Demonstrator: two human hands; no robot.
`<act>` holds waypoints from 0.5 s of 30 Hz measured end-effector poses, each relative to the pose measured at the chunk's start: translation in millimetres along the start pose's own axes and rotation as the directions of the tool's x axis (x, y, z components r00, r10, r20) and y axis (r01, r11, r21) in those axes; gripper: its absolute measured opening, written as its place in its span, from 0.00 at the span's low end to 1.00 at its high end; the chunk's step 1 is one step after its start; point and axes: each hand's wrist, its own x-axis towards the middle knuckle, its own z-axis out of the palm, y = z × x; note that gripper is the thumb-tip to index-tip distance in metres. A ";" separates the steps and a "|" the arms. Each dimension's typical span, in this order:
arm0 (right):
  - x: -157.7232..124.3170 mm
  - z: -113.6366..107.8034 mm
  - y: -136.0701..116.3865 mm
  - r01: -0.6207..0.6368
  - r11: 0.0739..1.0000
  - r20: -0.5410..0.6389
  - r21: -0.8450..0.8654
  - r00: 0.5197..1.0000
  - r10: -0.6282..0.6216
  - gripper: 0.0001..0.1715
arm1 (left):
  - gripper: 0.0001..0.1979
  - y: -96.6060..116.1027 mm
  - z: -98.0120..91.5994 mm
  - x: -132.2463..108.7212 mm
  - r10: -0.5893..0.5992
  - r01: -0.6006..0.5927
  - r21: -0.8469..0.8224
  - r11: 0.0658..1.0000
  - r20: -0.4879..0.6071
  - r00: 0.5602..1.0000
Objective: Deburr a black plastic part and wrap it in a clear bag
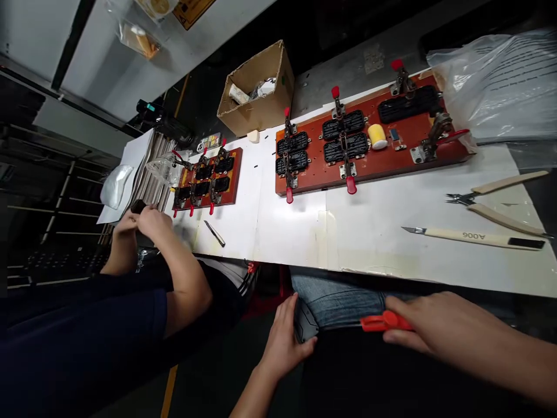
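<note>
Over my lap, my left hand [284,335] is closed around the edge of a dark grey, flat plastic part [307,323] with thin lines on its face. To the right of it, my right hand [429,322] grips an orange-red plastic tool [378,322]; its exact kind does not show, and its tip points left toward the part without touching it. On the table before me lie a craft knife [474,237] marked A006 and a pair of nippers [487,200] with beige handles.
A long red-brown fixture board [313,180] holds black parts under red-tipped toggle clamps, with a yellow spool [377,137] on it. Behind stands a cardboard box [261,113]. A co-worker's hands [150,220] are at the left, near a smaller fixture board [232,186] and a dark knife [214,233].
</note>
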 end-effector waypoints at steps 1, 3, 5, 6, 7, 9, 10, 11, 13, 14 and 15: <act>6.5 -4.3 -6.8 0.009 0.999 0.018 -0.034 1.000 -0.009 0.19 | 0.53 -0.5 0.5 -1.6 0.002 -0.002 -0.006 1.000 0.008 1.000; 15.5 -9.3 -18.0 -0.007 0.997 0.051 -0.076 0.999 0.011 0.20 | 0.54 -1.8 -0.2 -3.6 0.008 -0.007 -0.017 1.000 0.025 1.000; 20.0 -10.5 -24.8 -0.043 0.996 0.080 -0.074 0.996 0.049 0.22 | 0.54 -2.8 -2.6 -3.1 0.016 -0.015 -0.024 1.000 0.039 0.999; 20.6 -9.9 -26.4 -0.062 0.996 0.085 -0.061 0.994 0.067 0.23 | 0.55 -2.8 -4.2 -2.0 0.022 -0.020 -0.026 0.999 0.046 0.999; 19.9 -8.7 -26.7 -0.082 0.996 0.079 -0.046 0.993 0.086 0.24 | 0.55 -2.3 -5.9 -0.3 0.028 -0.027 -0.026 0.999 0.053 0.998; 14.7 -4.9 -23.8 -0.111 0.994 0.047 0.011 0.993 0.110 0.25 | 0.55 -0.2 -9.0 4.1 0.038 -0.036 -0.020 0.999 0.065 0.997; 10.2 -2.6 -20.8 -0.111 0.992 0.038 0.053 0.993 0.109 0.25 | 0.55 1.1 -10.2 6.7 0.038 -0.038 -0.014 0.999 0.067 0.997; 4.4 0.0 -16.9 -0.109 0.989 0.041 0.100 0.994 0.105 0.24 | 0.55 2.4 -11.3 9.3 0.036 -0.036 -0.006 0.999 0.067 0.997; -10.8 5.5 -6.1 -0.127 0.973 0.090 0.191 0.990 0.112 0.23 | 0.54 4.3 -13.7 14.1 0.025 -0.026 0.013 1.000 0.059 0.998; -20.1 8.1 0.7 -0.149 0.961 0.122 0.232 0.985 0.124 0.22 | 0.53 5.1 -15.3 16.0 0.019 -0.020 0.020 1.000 0.053 0.998; -30.7 10.2 8.1 -0.173 0.947 0.142 0.269 0.980 0.139 0.21 | 0.51 6.2 -17.4 17.4 0.014 -0.015 0.024 1.000 0.047 0.999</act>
